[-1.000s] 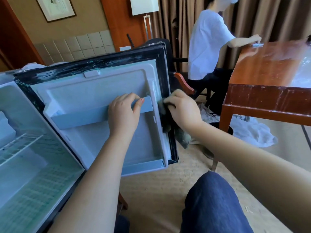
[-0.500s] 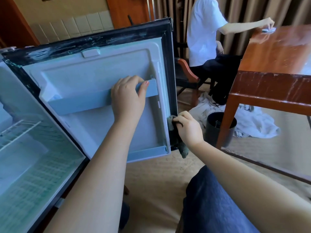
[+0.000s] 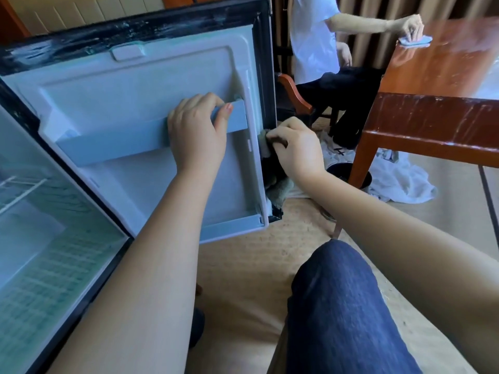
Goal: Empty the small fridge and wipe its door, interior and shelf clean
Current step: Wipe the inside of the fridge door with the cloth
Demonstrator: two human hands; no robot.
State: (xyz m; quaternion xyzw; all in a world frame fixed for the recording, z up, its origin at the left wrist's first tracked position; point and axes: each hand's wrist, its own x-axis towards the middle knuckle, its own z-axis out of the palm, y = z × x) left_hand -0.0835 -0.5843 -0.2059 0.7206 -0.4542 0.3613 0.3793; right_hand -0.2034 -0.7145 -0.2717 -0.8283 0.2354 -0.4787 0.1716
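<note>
Small fridge [image 3: 40,238] stands open at near left, its door [image 3: 121,85] swung wide. Left hand [image 3: 197,133] grips the door rail [image 3: 108,141]. Right hand [image 3: 297,149] pinches a grey cloth [image 3: 278,188] against the door's right edge. Best to brace the door and run the cloth the full length of the seal. Beige floor [image 3: 243,265]. At far right another person [image 3: 313,36] wipes a wooden counter [image 3: 432,112].

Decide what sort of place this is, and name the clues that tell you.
Probably a hotel room: a small fridge, its door open, stands near full-length curtains and a polished wooden table, with white linen heaped on the floor.
</note>
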